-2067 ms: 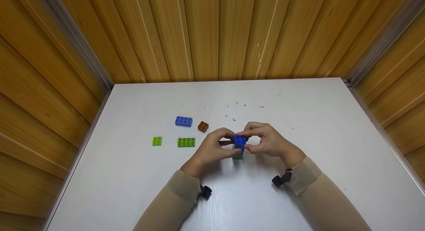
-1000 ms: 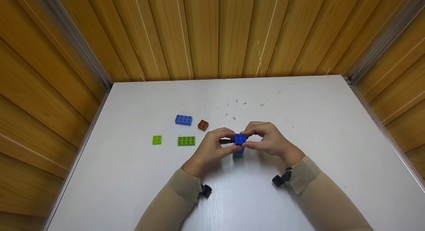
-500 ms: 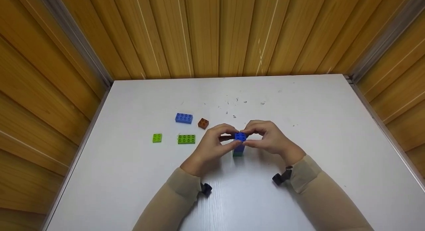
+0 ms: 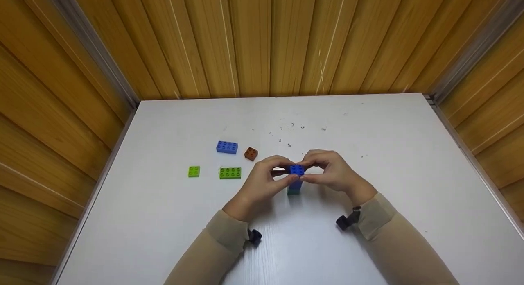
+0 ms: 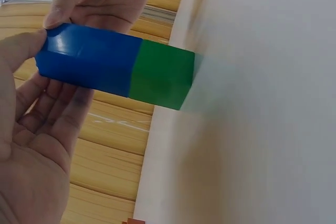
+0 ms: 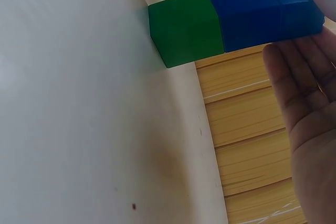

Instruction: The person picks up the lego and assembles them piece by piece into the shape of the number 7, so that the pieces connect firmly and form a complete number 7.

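An upright stack of toy building bricks stands on the white table, with a green brick (image 6: 186, 29) at the bottom and blue bricks (image 5: 92, 59) above it. Four-stud top of the stack shows as a blue brick (image 4: 297, 170) in the head view. My left hand (image 4: 262, 180) pinches the upper part of the stack, thumb at the front and fingers at the back. From the other side my right hand (image 4: 333, 172) pinches the same top end, its thumb beside the left thumb. The fingertips behind the stack are partly hidden.
Left of the hands lie a lighter blue brick (image 4: 227, 147), a brown brick (image 4: 251, 153), a long lime-green brick (image 4: 230, 173) and a small lime-green brick (image 4: 194, 171). Wood-patterned panels (image 4: 254, 43) border the back and sides of the table (image 4: 172, 227).
My left thumb has risen from low on the stack to near its top. The right thumb has come round to the front of the blue top brick. Loose bricks stay put.
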`<state>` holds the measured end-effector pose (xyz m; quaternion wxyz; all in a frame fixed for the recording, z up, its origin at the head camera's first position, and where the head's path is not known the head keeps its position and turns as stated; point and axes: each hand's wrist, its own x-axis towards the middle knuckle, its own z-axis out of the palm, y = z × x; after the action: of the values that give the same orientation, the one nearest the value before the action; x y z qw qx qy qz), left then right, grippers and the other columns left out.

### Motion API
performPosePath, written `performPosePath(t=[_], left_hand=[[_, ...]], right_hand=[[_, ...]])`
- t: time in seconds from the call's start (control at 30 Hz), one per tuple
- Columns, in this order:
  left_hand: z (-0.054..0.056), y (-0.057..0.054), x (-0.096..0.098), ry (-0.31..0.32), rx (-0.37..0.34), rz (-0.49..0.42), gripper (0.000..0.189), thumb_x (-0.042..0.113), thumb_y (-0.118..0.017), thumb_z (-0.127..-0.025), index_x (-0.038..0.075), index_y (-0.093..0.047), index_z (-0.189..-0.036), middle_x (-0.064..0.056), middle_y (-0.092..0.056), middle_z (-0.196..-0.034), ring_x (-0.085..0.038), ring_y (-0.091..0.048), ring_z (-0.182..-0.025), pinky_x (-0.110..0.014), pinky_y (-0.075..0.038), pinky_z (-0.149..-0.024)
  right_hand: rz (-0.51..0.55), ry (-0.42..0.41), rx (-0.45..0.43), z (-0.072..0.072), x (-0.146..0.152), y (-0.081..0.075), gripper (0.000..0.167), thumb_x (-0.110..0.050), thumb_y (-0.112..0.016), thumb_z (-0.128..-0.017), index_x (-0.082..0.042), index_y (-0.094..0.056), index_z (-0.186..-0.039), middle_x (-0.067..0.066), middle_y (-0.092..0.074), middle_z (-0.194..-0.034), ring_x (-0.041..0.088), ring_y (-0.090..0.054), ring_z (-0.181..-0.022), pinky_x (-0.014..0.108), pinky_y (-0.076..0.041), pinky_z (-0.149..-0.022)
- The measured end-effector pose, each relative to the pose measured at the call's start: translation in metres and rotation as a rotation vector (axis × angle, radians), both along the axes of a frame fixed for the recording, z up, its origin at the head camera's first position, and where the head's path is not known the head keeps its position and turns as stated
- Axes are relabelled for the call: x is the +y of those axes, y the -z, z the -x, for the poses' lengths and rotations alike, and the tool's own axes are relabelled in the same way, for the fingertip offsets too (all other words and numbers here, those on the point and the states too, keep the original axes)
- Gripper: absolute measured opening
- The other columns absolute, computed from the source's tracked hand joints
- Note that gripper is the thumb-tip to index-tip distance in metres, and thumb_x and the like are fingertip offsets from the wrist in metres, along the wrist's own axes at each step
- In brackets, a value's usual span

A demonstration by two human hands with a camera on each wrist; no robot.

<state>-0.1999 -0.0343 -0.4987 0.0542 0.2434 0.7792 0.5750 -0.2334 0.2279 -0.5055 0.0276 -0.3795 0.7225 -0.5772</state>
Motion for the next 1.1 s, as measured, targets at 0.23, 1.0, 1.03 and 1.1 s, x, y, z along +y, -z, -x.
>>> performPosePath(t=[0.23,1.0,1.03,1.1], left_hand=[[-0.004,-0.020,-0.008,-0.018,0.015,0.135,0.043,0.034,-0.089,-0.101,0.016,-0.079,-0.139,-0.001,-0.077,-0.137,-0.019,-0.074,-0.134,-0.036,-0.060,-0.118],[0.025,-0.038,-0.138,-0.342,-0.127,0.170,0.047,0.028,-0.094,-0.096,0.015,-0.079,-0.140,-0.013,-0.079,-0.137,-0.030,-0.075,-0.125,-0.049,-0.063,-0.112],[0.026,-0.034,-0.139,-0.355,-0.148,0.194,0.050,0.029,-0.094,-0.096,0.015,-0.078,-0.141,-0.014,-0.078,-0.139,-0.031,-0.074,-0.126,-0.050,-0.062,-0.112],[0.029,-0.027,-0.142,-0.370,-0.193,0.241,0.054,0.029,-0.094,-0.096,0.014,-0.076,-0.145,-0.016,-0.077,-0.142,-0.032,-0.072,-0.129,-0.051,-0.061,-0.114]], right_hand=[[0.009,0.021,0.018,-0.002,0.002,0.001,0.033,0.013,-0.086,-0.088,0.002,-0.085,-0.119,0.005,-0.081,-0.107,0.009,-0.074,-0.100,0.025,-0.066,-0.092],[-0.018,0.044,-0.015,-0.003,0.002,0.003,0.033,0.010,-0.088,-0.088,0.001,-0.085,-0.120,0.001,-0.081,-0.108,0.010,-0.072,-0.100,0.026,-0.065,-0.091],[-0.019,0.044,-0.015,-0.003,0.001,0.003,0.033,0.010,-0.088,-0.088,0.000,-0.085,-0.120,0.001,-0.081,-0.108,0.010,-0.072,-0.100,0.027,-0.066,-0.091],[-0.022,0.041,-0.015,-0.003,0.001,0.002,0.033,0.010,-0.088,-0.089,0.000,-0.085,-0.120,0.002,-0.081,-0.108,0.010,-0.072,-0.100,0.028,-0.066,-0.091]])
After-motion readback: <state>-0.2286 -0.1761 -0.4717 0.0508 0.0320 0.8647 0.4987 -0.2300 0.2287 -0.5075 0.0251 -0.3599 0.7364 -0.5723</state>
